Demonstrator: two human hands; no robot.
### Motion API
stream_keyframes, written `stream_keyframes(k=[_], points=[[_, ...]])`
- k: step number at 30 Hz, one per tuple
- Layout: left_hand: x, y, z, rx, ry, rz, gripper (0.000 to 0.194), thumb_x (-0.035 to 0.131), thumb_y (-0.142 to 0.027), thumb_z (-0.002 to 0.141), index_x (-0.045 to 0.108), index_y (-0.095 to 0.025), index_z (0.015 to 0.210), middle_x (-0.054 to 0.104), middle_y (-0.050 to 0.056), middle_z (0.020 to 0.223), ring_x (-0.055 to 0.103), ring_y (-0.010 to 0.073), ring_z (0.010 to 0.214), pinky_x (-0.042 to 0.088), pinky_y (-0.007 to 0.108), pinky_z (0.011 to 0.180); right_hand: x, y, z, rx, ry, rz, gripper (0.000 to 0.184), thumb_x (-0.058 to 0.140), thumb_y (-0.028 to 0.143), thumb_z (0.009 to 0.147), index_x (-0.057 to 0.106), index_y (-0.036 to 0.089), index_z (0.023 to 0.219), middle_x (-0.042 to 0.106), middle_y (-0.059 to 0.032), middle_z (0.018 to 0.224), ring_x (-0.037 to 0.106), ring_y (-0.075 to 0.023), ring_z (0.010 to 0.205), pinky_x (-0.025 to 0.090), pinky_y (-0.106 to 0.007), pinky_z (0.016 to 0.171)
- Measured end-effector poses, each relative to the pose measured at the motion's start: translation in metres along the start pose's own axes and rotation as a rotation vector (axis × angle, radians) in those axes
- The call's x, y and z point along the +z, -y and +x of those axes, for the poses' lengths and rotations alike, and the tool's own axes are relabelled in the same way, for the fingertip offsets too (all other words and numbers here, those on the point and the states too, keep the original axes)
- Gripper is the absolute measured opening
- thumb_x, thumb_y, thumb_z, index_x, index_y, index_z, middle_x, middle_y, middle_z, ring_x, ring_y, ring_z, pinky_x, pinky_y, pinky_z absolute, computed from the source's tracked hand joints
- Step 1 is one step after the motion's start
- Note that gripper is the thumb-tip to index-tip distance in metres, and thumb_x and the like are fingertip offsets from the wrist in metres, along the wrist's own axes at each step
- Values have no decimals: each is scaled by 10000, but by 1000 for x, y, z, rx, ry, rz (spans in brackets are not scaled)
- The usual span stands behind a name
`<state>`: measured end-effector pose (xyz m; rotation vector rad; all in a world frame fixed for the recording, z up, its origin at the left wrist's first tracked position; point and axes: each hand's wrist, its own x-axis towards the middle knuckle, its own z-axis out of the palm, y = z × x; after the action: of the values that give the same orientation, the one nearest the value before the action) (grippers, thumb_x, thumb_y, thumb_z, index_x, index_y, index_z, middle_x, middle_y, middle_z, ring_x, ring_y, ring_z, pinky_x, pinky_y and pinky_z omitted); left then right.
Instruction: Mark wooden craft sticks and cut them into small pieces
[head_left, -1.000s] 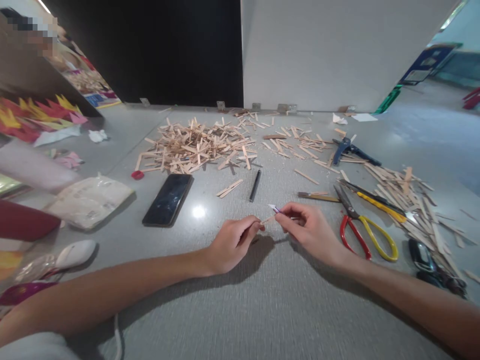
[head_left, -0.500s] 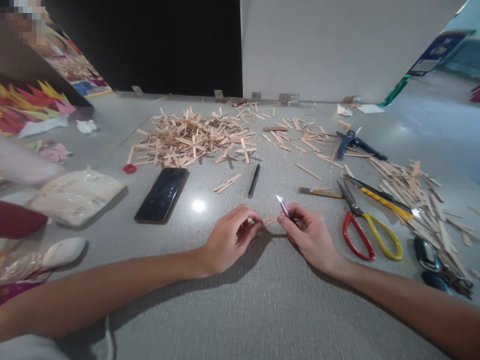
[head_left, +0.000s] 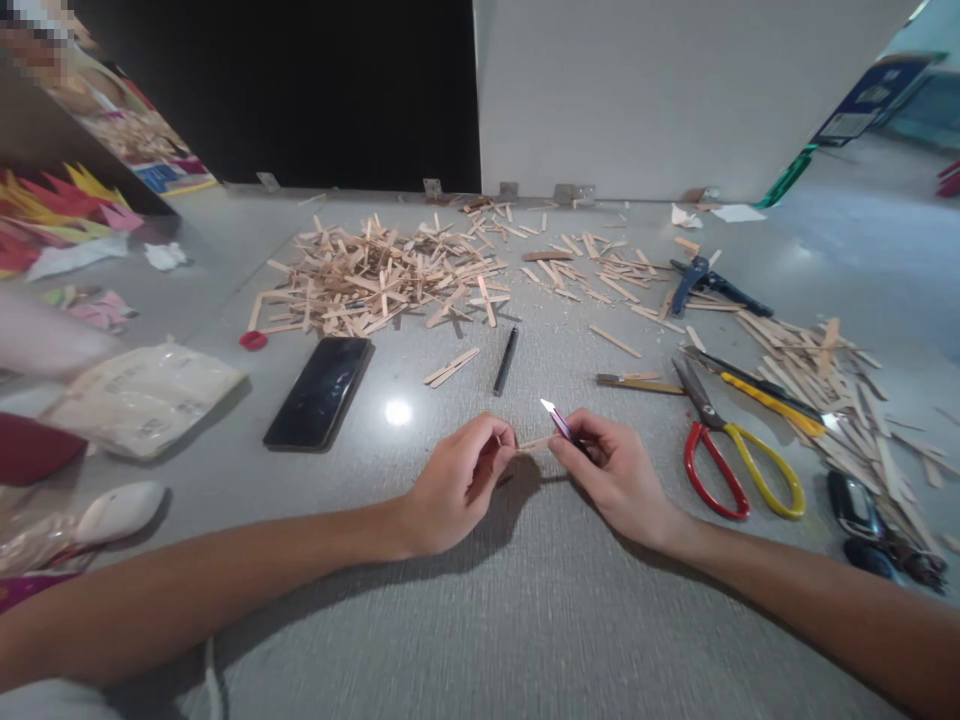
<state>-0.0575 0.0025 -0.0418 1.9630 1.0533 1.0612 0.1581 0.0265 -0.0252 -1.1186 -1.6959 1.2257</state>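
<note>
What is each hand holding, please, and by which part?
The left hand pinches a wooden stick by one end, its other end at the right hand, which holds a craft knife by its handle.

My left hand [head_left: 456, 482] and right hand [head_left: 619, 478] are bare, as are my slender left forearm [head_left: 225, 580] and right forearm [head_left: 810, 605], while a pale grey, softly rounded patch of clothing [head_left: 52, 702] shows at my left, too cropped to make out further.
</note>
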Motion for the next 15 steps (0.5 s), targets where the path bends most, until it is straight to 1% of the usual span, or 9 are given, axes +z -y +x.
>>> stream_keyframes(k=[11, 15], points=[[-1, -2, 2, 12, -13, -26, 193, 452, -222, 1111, 465, -232, 918, 555, -49, 750, 512, 99, 582, 426, 199, 570, 1, 1, 1, 2, 20, 3, 210, 634, 362, 940, 601, 216, 794, 537, 21, 694, 491, -135, 624, 432, -245, 575], [-1, -2, 0, -14, -16, -24, 178, 434, -236, 1124, 497, -222, 958, 561, -51, 728, 527, 105, 578, 434, 208, 576, 1, 0, 1, 3, 1, -22, 243, 637, 389, 944, 580, 218, 781, 520, 24, 686, 470, -136, 621, 407, -254, 570]])
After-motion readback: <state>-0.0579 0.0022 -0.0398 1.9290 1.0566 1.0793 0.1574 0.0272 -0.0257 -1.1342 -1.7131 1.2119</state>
